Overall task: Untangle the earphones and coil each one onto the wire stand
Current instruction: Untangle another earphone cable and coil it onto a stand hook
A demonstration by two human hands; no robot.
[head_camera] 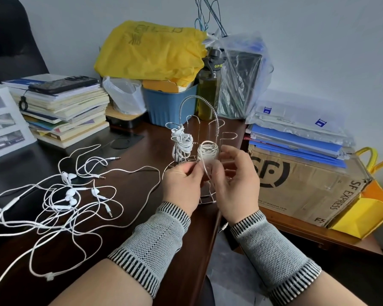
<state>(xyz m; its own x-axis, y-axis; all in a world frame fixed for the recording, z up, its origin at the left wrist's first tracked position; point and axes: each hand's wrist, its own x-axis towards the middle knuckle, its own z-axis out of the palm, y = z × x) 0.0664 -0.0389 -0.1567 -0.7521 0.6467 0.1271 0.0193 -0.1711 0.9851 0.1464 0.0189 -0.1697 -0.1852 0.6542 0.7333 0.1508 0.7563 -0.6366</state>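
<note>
Left hand (184, 184) fingers pinched a white earphone cable (205, 171) by the wire stand (199, 138); right hand (234, 182) fingers curled loosely, released. Cardboard box (303, 186) read "SF EXPRESS"; bottle (209, 85) "UP-T".

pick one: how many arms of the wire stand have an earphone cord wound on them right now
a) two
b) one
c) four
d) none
a) two: one coil sits on a left arm of the stand, and a second coil sits on the front arm, where the left hand pinches its cord; the other arms are bare.
</note>
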